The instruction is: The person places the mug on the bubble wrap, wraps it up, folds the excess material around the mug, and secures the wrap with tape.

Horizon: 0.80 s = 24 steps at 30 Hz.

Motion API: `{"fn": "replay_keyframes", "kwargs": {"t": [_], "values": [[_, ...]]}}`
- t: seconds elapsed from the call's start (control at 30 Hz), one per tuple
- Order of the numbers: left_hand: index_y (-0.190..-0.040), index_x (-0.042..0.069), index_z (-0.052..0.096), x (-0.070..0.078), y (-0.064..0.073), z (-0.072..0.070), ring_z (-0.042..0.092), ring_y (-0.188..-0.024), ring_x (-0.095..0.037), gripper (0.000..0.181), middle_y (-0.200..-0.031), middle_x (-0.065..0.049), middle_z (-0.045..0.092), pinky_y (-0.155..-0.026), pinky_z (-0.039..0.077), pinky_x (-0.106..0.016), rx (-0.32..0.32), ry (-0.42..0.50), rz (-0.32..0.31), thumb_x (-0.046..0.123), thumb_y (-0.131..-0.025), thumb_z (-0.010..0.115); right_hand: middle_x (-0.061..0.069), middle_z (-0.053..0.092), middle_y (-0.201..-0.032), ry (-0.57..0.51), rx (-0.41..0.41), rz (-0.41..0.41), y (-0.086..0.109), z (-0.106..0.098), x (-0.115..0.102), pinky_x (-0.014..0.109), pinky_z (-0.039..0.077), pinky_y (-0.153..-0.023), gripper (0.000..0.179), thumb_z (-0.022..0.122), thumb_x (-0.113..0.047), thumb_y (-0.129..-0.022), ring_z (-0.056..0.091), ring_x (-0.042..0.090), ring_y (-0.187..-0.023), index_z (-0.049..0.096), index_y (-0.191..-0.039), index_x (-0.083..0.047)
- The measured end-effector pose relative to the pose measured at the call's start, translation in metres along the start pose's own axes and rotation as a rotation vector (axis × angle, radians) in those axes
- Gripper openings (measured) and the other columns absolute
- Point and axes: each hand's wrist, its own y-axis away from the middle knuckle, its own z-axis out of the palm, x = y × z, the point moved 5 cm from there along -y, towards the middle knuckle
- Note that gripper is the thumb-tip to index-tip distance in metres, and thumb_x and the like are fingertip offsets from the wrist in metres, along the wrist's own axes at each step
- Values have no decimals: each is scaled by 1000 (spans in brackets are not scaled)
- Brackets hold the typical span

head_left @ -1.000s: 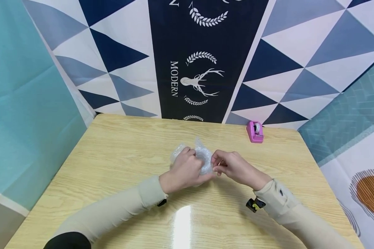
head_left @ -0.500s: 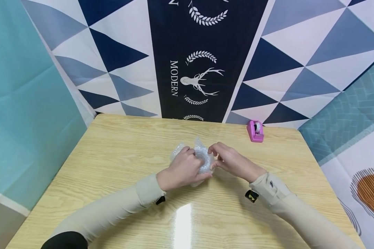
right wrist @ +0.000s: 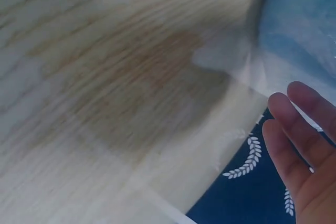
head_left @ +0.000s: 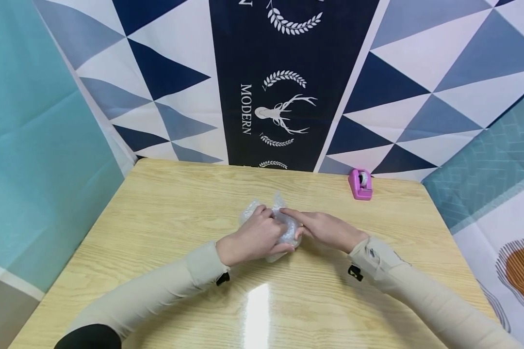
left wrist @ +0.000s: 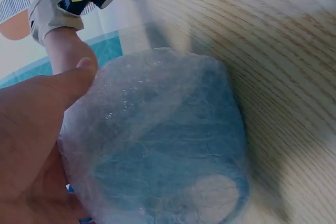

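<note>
A rounded bundle of bubble wrap (head_left: 292, 230) rests on the wooden table between both hands. The left wrist view shows something blue through the clear bubble wrap (left wrist: 157, 124), with a pale round patch near its lower right; the wrapped object's kind cannot be made out. My left hand (head_left: 256, 236) grips the bundle from the left, fingers curled over its top and thumb along the near side. From the right, my right hand (head_left: 327, 229) touches the wrap with a straight index finger on top and the thumb lower down. Its other fingers look loosely extended in the right wrist view.
A pink tape dispenser (head_left: 360, 184) stands near the table's back right corner. Patterned cloth (head_left: 174, 77) hangs behind the table, and teal cloth (head_left: 43, 145) on the left. The wooden tabletop (head_left: 179, 203) surrounds the bundle.
My right hand has gone from bent fingers at the bundle's right edge to a straight index finger reaching left across its top. The left hand has kept its grip almost still.
</note>
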Motion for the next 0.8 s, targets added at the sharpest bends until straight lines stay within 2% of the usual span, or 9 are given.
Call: {"fn": "replay_keyframes", "kwargs": {"t": [0.1,0.2,0.3,0.5,0.8], "values": [[-94,16,73,0,-2,1,68,-92,-25,47,-89,3,76,-96,49,-48,-31,13,2,62,-95,61,11,69,-134,-36,-13,28,1,3,2,43,59,-93,66,60,-36,-102,73,20,-105,31,-162,-30],[-98,15,74,0,-3,2,69,-95,-26,48,-92,2,76,-99,49,-50,-57,22,0,61,-95,61,12,69,-135,-57,-19,43,1,6,3,44,58,-95,65,58,-35,-103,72,22,-110,30,-161,-30],[-100,15,74,0,-4,4,70,-97,-26,47,-94,2,76,-101,48,-52,-79,38,1,60,-96,61,13,70,-133,-60,-12,41,1,7,5,44,59,-95,66,60,-33,-103,72,21,-109,30,-161,-29],[-101,15,73,0,-5,5,71,-98,-25,47,-95,2,76,-100,48,-52,-88,41,-1,60,-96,61,11,72,-127,-46,12,27,1,8,5,40,60,-90,65,59,-34,-102,71,12,-97,30,-161,-29],[-105,15,75,0,-6,5,71,-104,-26,49,-98,1,77,-101,48,-53,-91,28,17,60,-97,60,11,73,-126,-50,14,38,2,9,4,41,59,-92,64,56,-37,-104,72,15,-101,30,-161,-28]]}}
